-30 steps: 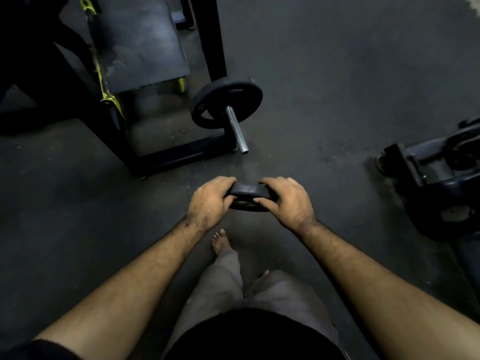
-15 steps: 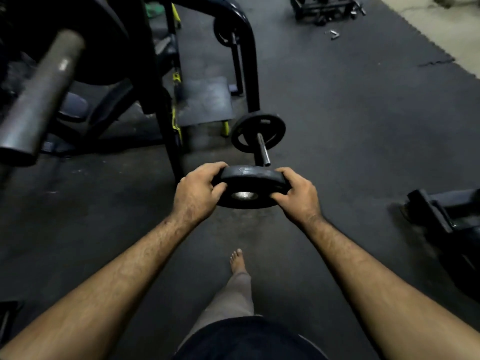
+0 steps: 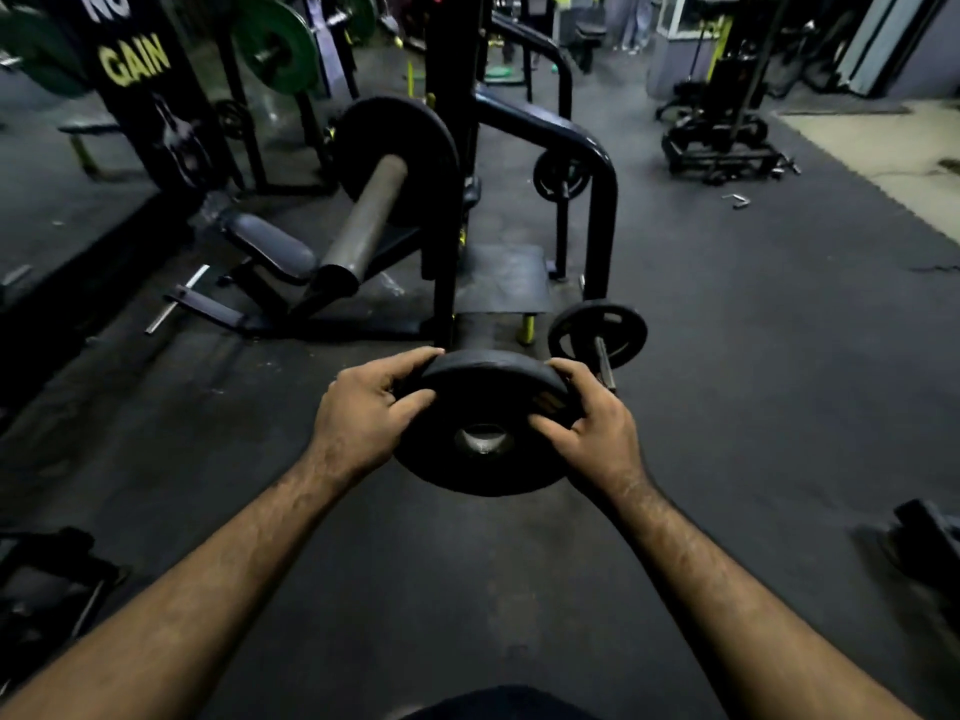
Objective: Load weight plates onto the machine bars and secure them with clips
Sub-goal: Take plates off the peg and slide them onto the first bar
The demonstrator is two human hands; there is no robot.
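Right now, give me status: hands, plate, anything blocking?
Left hand and right hand grip the plate, off the floor. Low bar ahead already carries one plate. No clip visible. Nothing between.

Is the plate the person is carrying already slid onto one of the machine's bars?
No, the weight plate is held in the air by the left hand and right hand, its centre hole empty.
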